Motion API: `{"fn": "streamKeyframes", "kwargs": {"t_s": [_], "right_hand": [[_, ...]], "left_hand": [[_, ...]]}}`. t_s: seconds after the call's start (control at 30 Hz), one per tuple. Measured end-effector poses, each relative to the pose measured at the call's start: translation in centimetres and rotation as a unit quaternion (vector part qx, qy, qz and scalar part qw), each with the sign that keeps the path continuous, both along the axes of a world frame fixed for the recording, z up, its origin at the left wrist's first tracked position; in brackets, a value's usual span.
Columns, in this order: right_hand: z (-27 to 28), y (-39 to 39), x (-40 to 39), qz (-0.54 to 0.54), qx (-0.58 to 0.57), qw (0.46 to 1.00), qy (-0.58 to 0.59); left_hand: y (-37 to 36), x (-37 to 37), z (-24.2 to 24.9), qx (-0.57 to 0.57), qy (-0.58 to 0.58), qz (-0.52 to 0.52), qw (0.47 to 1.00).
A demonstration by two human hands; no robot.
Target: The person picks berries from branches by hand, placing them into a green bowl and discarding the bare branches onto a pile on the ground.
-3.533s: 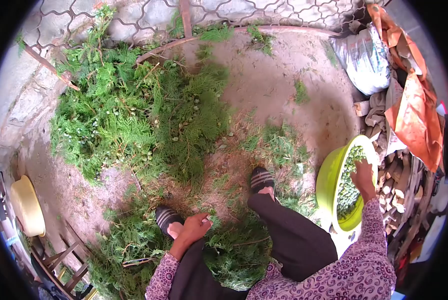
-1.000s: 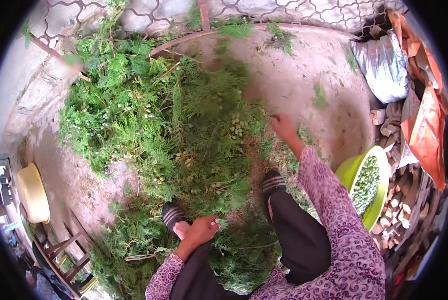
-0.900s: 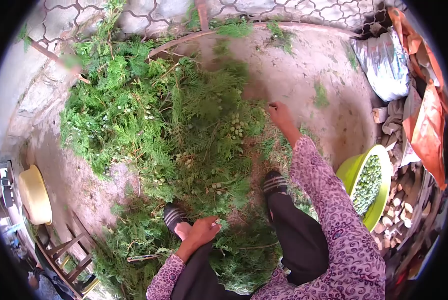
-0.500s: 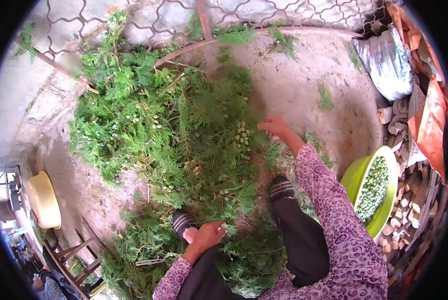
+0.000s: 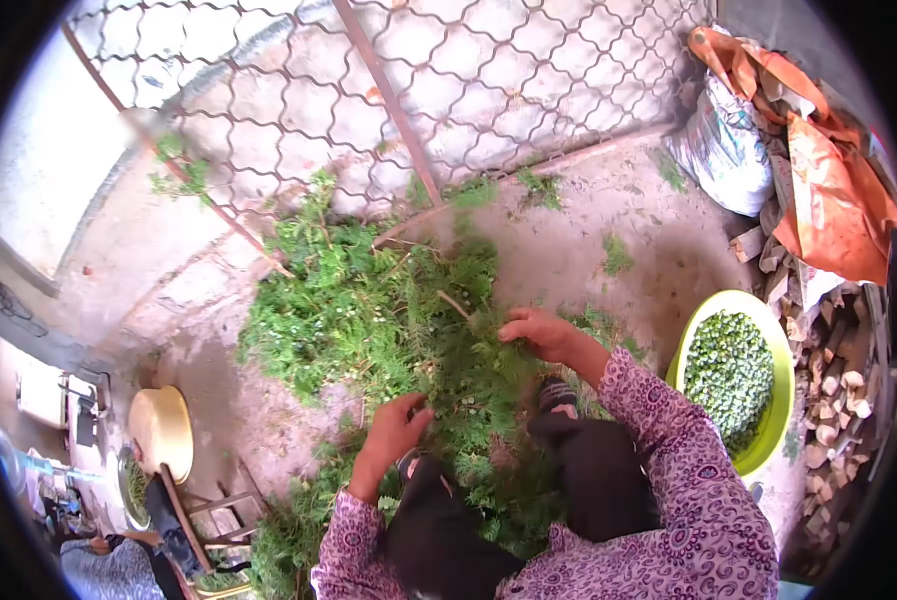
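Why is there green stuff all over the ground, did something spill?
Nothing looks spilled. The leafy green cut branches lie heaped on the dirt ground, and the left hand and right hand are both in them. The small green cones stay inside the lime-green plastic bowl, which sits upright.

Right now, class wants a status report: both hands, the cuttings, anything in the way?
Left hand and right hand gripping the green branch. Lime basin of picked cones sits right. Nothing blocking.

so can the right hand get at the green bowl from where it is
Probably yes. The right hand rests on the branches, and the green bowl sits open on the ground on that same side, past the right sleeve, with nothing lying between them.
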State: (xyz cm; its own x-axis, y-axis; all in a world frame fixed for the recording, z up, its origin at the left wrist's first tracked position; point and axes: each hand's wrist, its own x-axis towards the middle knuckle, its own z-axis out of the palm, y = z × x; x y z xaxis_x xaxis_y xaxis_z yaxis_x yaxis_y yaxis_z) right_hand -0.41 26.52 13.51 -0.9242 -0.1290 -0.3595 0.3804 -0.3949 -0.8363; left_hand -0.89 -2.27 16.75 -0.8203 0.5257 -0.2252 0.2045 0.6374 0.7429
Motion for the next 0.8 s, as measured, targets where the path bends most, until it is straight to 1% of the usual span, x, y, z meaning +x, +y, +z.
{"fn": "streamKeyframes", "kwargs": {"t_s": [0.03, 0.07, 0.1, 0.13, 0.17, 0.2, 0.23, 0.27, 0.3, 0.33, 0.37, 0.4, 0.43, 0.47, 0.5, 0.53, 0.57, 0.6, 0.63, 0.67, 0.7, 0.73, 0.77, 0.8], "right_hand": [[2.6, -0.8, 0.7, 0.012, 0.007, 1.0, 0.027], [4.9, -1.6, 1.5, 0.024, 0.016, 0.998, 0.056], [6.7, -2.5, 2.2, 0.028, 0.015, 0.997, 0.067], [8.3, -3.4, 3.0, 0.016, 0.069, 0.993, 0.097], [9.9, -4.2, 3.8, 0.001, 0.123, 0.984, 0.125], [11.6, -4.8, 4.6, 0.026, 0.133, 0.978, 0.157], [12.1, -5.3, 4.9, 0.027, 0.132, 0.978, 0.161], [12.2, -5.7, 5.2, 0.055, 0.172, 0.967, 0.182], [12.4, -6.2, 5.5, 0.082, 0.212, 0.953, 0.201], [13.2, -6.7, 6.3, 0.081, 0.299, 0.922, 0.232], [12.5, -7.3, 6.7, 0.084, 0.334, 0.893, 0.288], [12.4, -7.7, 7.2, 0.081, 0.347, 0.88, 0.314], [12.1, -8.2, 7.7, 0.079, 0.358, 0.867, 0.337], [11.4, -8.9, 7.8, 0.071, 0.331, 0.876, 0.342], [11.2, -9.5, 8.0, 0.076, 0.329, 0.879, 0.338], [11.2, -10.1, 8.1, 0.073, 0.352, 0.865, 0.352], [11.0, -10.5, 8.0, 0.07, 0.373, 0.85, 0.365], [10.9, -10.7, 7.4, 0.094, 0.4, 0.841, 0.353], [10.8, -10.8, 6.9, 0.099, 0.397, 0.843, 0.349], [11.0, -10.6, 6.5, 0.089, 0.368, 0.86, 0.342], [11.4, -10.5, 6.0, 0.078, 0.34, 0.876, 0.334], [11.5, -10.3, 5.6, 0.08, 0.294, 0.902, 0.305], [12.0, -10.0, 5.3, 0.082, 0.293, 0.903, 0.304], [12.7, -9.6, 5.1, 0.071, 0.304, 0.902, 0.298]], "left_hand": [[0.5, 0.4, 1.8, 0.022, 0.014, -0.01, 1.0], [1.3, 0.9, 3.3, 0.021, 0.026, -0.007, 0.999], [2.2, 1.5, 4.4, 0.113, -0.062, 0.042, 0.991], [2.9, 2.1, 5.5, 0.203, -0.149, 0.087, 0.964], [3.6, 2.8, 6.5, 0.204, -0.138, 0.089, 0.965], [4.4, 3.5, 7.3, 0.244, -0.194, 0.148, 0.939], [4.9, 4.2, 7.8, 0.282, -0.252, 0.205, 0.903], [5.3, 4.6, 7.7, 0.329, -0.292, 0.212, 0.873], [5.4, 5.0, 7.8, 0.329, -0.291, 0.212, 0.873], [5.5, 5.1, 7.9, 0.344, -0.293, 0.23, 0.862], [5.6, 5.1, 7.7, 0.36, -0.295, 0.247, 0.85], [5.6, 4.6, 7.0, 0.359, -0.296, 0.247, 0.85], [5.6, 3.9, 5.7, 0.39, -0.286, 0.235, 0.843], [5.4, 3.3, 4.3, 0.42, -0.277, 0.225, 0.834], [5.3, 3.1, 4.1, 0.45, -0.267, 0.216, 0.824], [5.6, 2.9, 3.9, 0.424, -0.26, 0.229, 0.837], [5.5, 2.4, 3.7, 0.423, -0.263, 0.235, 0.835], [5.3, 2.0, 3.4, 0.421, -0.275, 0.221, 0.836], [4.9, 1.6, 3.1, 0.42, -0.286, 0.206, 0.836], [4.1, 1.1, 2.7, 0.412, -0.275, 0.17, 0.852], [3.7, 0.8, 3.1, 0.412, -0.277, 0.175, 0.85], [3.5, 0.5, 3.5, 0.407, -0.289, 0.174, 0.849], [3.2, 0.3, 4.1, 0.4, -0.301, 0.172, 0.848], [2.7, 0.2, 4.6, 0.353, -0.285, 0.184, 0.872]]}}
